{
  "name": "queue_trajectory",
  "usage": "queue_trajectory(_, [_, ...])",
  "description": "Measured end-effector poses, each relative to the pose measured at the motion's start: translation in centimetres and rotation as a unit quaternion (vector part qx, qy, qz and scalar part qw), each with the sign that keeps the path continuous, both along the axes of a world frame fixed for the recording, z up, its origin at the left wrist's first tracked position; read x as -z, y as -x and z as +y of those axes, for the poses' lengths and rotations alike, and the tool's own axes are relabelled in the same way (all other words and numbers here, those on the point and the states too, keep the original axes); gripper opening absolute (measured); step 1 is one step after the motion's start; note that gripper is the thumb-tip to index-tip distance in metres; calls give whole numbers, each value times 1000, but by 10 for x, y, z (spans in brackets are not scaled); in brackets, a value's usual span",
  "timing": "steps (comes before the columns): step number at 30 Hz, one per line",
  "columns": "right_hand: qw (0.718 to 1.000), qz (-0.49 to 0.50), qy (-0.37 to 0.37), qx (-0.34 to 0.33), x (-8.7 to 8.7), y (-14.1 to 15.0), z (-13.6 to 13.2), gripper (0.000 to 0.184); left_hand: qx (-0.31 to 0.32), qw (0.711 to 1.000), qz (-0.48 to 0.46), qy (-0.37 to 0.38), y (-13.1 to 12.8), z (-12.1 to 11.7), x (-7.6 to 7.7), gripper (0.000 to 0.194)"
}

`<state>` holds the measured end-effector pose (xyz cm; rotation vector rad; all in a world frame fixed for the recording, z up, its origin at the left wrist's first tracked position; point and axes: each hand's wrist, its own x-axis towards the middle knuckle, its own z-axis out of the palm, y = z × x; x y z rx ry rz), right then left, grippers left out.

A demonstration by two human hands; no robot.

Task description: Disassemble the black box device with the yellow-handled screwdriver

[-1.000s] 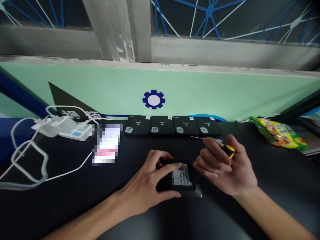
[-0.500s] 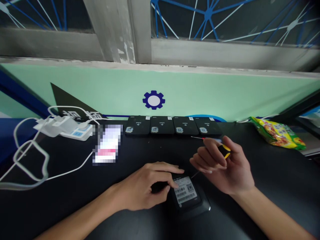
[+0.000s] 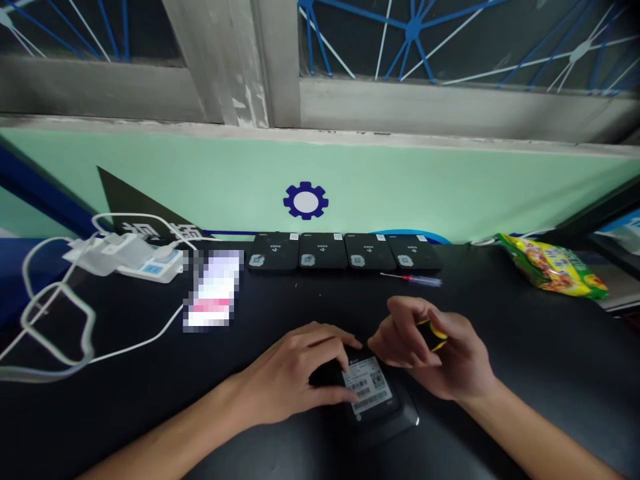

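A black box-shaped device (image 3: 395, 403) lies on the dark table, its white barcode label facing up. My left hand (image 3: 295, 373) rests against its left side, the thumb on the label and the fingers along the far edge, holding it down. In my right hand (image 3: 450, 360), closed in a fist, is a screwdriver with a black and yellow handle (image 3: 432, 335). That fist sits low over the device's far right corner. The screwdriver's shaft and tip are hidden by the fingers.
Several black boxes (image 3: 323, 252) stand in a row along the wall. Before them lies a small clear-handled screwdriver (image 3: 420, 280). At left are a pixelated bright phone-like object (image 3: 217, 287), a white power strip (image 3: 150, 267) and cables. A yellow-green food packet (image 3: 560, 267) lies at right.
My right hand has moved down and slightly left, closer to the device, with the screwdriver in it. My left thumb has shifted onto the label. The small screwdriver behind is now uncovered.
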<state>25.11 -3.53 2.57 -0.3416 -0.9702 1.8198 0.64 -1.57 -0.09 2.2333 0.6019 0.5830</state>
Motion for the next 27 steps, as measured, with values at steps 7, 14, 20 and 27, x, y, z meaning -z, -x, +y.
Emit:
queue_trajectory(7, [998,38,29,-40,0,3,-4,42,-7,998,39,-43,0,-1,1,47])
queue_trajectory(14, [997,45,31,-50,1,8,-6,42,-7,999,35,-25,-3,1,-3,23])
queue_trajectory(20, [999,-34,-11,-17,9,6,-7,59,-14,999,19,-32,-5,1,-3,23])
queue_trajectory(27, [996,-82,-30,-27,13,0,-16,77,-11,999,6,-38,-4,2,0,26])
